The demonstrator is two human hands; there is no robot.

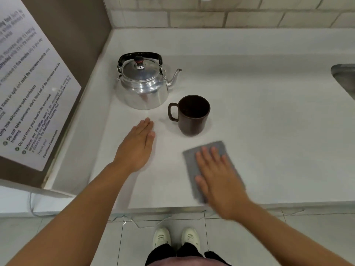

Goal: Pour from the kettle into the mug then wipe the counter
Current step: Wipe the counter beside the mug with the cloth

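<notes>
A shiny metal kettle [142, 87] with a black handle stands upright at the back left of the white counter [269, 131], its spout pointing right. A dark brown mug [192, 116] stands just right of it, handle to the left. My left hand [138, 146] lies flat on the counter in front of the kettle, fingers together, holding nothing. My right hand [217, 175] presses flat, fingers spread, on a grey cloth [192, 162] that lies on the counter in front of the mug; this hand looks blurred.
A brown panel with a printed notice [28, 89] walls off the left side. A steel sink [345, 81] shows at the right edge. A tiled wall runs along the back. The counter's front edge [172, 207] is near my wrists, with the floor and my shoes below.
</notes>
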